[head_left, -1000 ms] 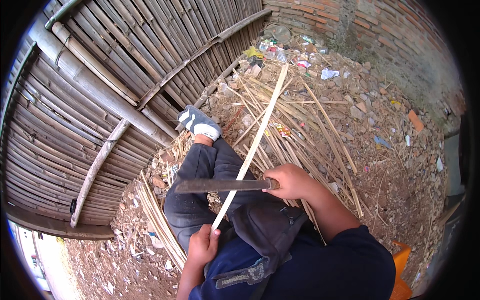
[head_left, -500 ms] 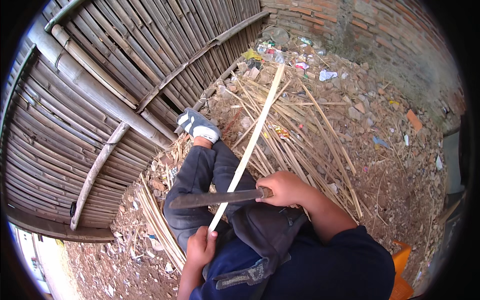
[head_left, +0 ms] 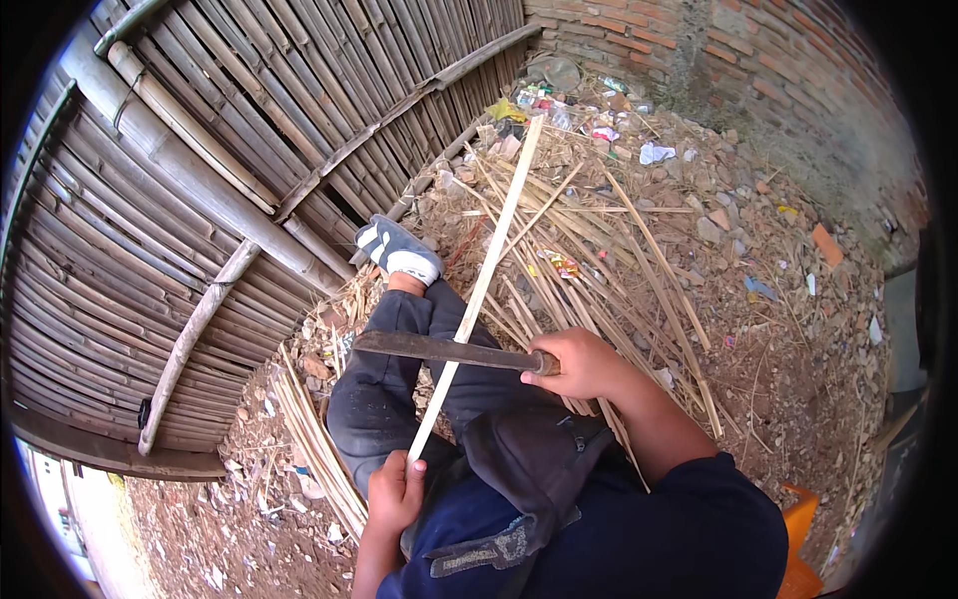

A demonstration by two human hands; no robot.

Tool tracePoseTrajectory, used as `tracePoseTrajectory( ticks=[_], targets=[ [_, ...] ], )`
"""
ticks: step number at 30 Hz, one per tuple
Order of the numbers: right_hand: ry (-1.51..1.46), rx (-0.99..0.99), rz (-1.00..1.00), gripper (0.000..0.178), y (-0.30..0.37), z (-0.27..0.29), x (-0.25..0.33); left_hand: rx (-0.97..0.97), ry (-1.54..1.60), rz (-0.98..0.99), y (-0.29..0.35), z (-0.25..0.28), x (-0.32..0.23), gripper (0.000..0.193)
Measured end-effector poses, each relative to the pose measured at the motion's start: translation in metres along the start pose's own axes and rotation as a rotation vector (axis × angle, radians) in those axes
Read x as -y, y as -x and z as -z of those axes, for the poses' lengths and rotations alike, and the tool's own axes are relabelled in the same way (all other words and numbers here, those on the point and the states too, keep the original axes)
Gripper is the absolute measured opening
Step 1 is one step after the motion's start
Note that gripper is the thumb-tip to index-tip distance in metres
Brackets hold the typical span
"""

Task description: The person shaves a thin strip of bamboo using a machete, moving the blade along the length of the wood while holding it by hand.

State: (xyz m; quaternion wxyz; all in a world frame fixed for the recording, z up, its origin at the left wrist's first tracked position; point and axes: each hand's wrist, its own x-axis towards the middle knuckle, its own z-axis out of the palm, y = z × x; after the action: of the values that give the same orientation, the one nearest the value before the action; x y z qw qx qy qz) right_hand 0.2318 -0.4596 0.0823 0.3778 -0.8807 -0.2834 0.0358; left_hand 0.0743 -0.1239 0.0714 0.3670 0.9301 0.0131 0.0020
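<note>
Closed round the near end of a long pale bamboo strip (head_left: 486, 268) is my left hand (head_left: 395, 491), low over my lap. The strip slants up and away past my knees, its far end over the littered ground. My right hand (head_left: 579, 363) grips the wooden handle of a machete (head_left: 439, 346). Its dark blade points left and lies across the strip, roughly over my thighs. Whether the edge bites into the bamboo cannot be seen.
Many bamboo strips (head_left: 569, 275) lie on the ground ahead and right. Another bundle of strips (head_left: 317, 439) is beside my left leg. A bamboo wall (head_left: 200, 200) stands left, a brick wall (head_left: 768, 70) at the far right. An orange plastic seat (head_left: 801, 544) shows behind me.
The machete has moved up along the strip, away from my body, with my right hand. The strip's far end has swung slightly left; my left hand keeps its hold.
</note>
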Motion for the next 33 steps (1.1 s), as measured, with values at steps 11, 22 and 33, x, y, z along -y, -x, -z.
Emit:
tracePoseTrajectory(
  ticks=[11,22,33],
  targets=[
    [-0.004,0.062,0.020,0.036,0.000,-0.002,0.003,0.034,-0.001,-0.005,-0.001,0.000,-0.002,0.029],
    [-0.030,0.182,0.050,0.034,0.000,-0.008,0.014,0.053,0.029,-0.025,-0.004,-0.004,-0.012,0.028],
    [-0.064,0.170,0.035,0.036,0.003,-0.011,0.010,0.052,0.065,-0.042,-0.005,-0.013,-0.008,0.029]
  ],
)
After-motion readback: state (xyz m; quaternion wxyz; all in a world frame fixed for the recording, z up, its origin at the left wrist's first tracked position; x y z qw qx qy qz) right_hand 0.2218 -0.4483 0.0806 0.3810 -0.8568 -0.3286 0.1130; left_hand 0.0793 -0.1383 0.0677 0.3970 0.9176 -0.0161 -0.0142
